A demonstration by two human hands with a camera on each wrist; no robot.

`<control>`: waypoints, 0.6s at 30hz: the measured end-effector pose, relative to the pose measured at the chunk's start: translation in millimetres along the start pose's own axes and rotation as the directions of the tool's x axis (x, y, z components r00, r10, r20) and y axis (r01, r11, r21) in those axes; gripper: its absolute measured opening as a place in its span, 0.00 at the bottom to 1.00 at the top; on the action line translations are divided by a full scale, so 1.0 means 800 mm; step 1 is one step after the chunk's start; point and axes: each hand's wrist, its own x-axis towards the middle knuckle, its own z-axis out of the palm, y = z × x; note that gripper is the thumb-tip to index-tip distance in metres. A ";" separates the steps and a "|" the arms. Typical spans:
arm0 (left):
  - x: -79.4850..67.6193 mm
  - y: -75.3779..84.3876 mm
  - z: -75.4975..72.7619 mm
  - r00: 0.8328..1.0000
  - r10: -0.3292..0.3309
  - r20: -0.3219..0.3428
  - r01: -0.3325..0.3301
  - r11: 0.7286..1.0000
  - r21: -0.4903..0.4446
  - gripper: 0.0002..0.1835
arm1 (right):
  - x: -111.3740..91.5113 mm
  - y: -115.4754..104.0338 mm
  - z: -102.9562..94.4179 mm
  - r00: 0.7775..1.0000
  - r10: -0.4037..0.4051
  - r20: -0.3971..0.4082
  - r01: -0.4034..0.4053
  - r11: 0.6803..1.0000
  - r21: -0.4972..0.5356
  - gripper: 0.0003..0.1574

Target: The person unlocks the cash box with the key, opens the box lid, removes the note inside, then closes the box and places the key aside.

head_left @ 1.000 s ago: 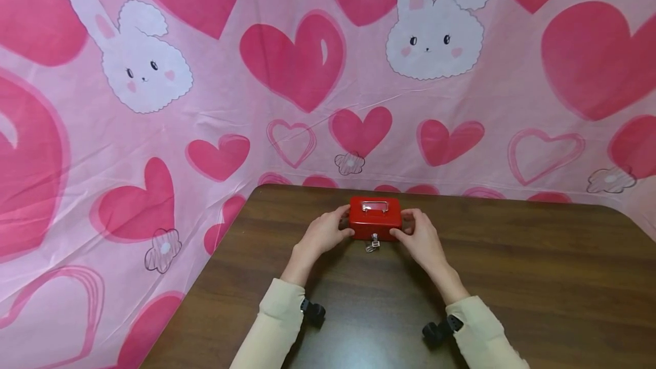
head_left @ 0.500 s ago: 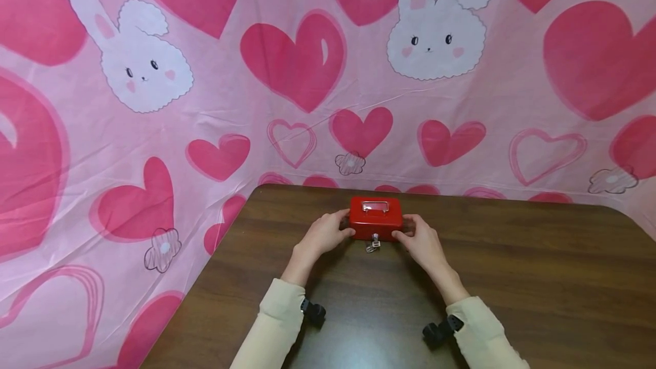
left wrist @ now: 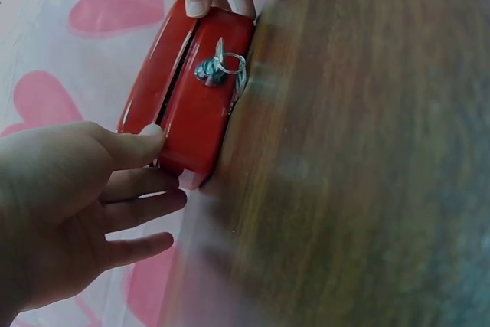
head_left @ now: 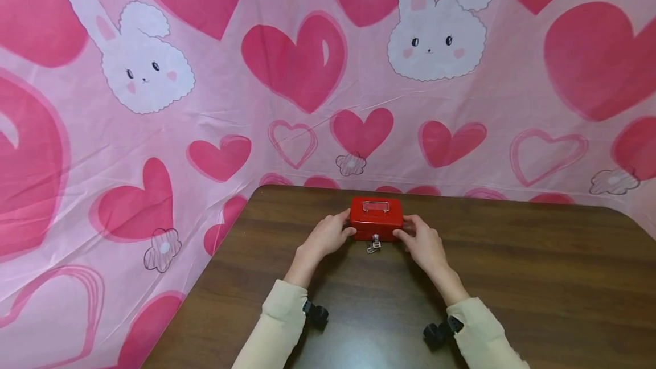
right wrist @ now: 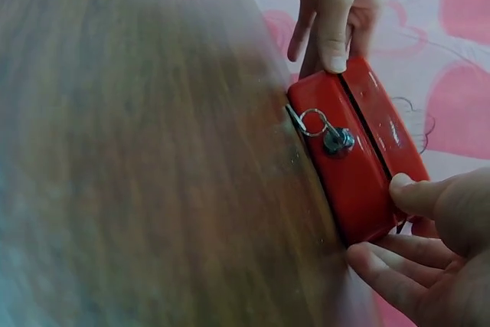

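Note:
A small red cash box [head_left: 376, 218] sits on the brown table near its back edge, lid down. On its top lies a silver carrying handle [head_left: 376, 203]. A key stands in the front lock [right wrist: 338, 142], and a ring [left wrist: 233, 63] with another key hangs from it. At the box's left end my left hand [head_left: 329, 236] grips it, thumb on the front corner and fingers along the side. My right hand [head_left: 424, 245] grips the opposite end in the same way. Parts of the fingers behind the ends are hidden in the head view.
The wood-grain table [head_left: 538, 278] spreads to the right and in front of the box. A pink cloth [head_left: 287, 90] printed with hearts and rabbits hangs behind and on the left. Black wrist cameras [head_left: 316, 316] are strapped by both sleeves.
The fingers of my right hand have come down slightly at the box's right end. The box and my left hand look nearly the same.

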 end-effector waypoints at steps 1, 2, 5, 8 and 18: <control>0.000 0.000 0.000 1.000 -0.006 0.001 0.006 1.000 -0.004 0.29 | 0.001 0.000 0.000 1.000 0.001 0.002 -0.001 1.000 -0.002 0.32; 0.000 0.001 0.000 1.000 -0.007 -0.001 0.007 1.000 -0.003 0.29 | 0.001 0.001 -0.001 1.000 0.001 0.006 -0.001 1.000 -0.001 0.32; 0.001 0.001 0.000 1.000 -0.005 -0.001 0.005 1.000 -0.001 0.29 | 0.002 0.000 -0.001 1.000 0.004 0.014 -0.004 1.000 0.004 0.32; 0.001 0.001 0.000 1.000 -0.011 0.000 0.011 1.000 -0.019 0.29 | 0.002 0.000 -0.001 1.000 0.007 0.018 -0.007 1.000 0.011 0.32; 0.001 -0.003 0.001 0.997 -0.069 0.032 0.073 0.989 -0.127 0.35 | 0.002 0.002 -0.002 0.999 0.022 0.031 -0.023 0.999 0.024 0.34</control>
